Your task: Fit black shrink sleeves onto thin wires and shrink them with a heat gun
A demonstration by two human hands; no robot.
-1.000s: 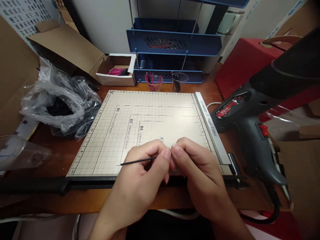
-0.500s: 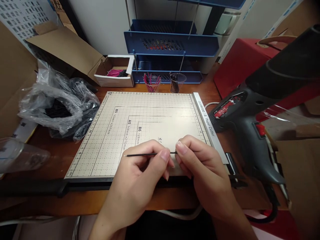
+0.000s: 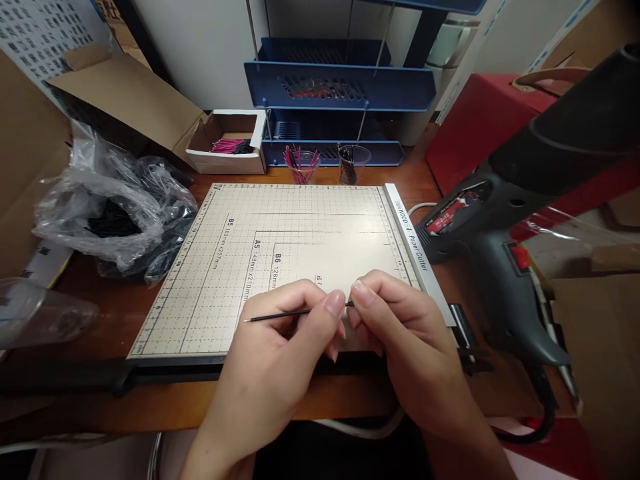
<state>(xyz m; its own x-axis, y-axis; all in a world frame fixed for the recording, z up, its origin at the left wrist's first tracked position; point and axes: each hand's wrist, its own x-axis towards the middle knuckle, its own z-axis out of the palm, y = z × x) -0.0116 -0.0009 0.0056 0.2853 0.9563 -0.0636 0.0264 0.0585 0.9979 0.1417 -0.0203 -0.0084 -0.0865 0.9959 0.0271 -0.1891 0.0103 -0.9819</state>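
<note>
My left hand [image 3: 280, 353] and my right hand [image 3: 400, 333] meet over the near edge of a grey paper cutter board [image 3: 280, 227] with a printed grid. Between them is a thin black wire [image 3: 280, 315], lying almost level and pointing left. My left thumb and fingers pinch it near its right end. My right thumb and forefinger pinch that same end from the other side. Both hands are closed on it.
A dark heat gun [image 3: 500, 247] stands at the right beside a red box [image 3: 475, 127]. Two clear cups [image 3: 300, 165] with pink and black wires, a small box [image 3: 227, 143] of wires and blue trays [image 3: 340, 83] are behind. A plastic bag [image 3: 110, 207] lies left.
The wire's free tip rose from tilted to level, then dropped slightly again. My hands stayed pinched together in nearly the same place.
</note>
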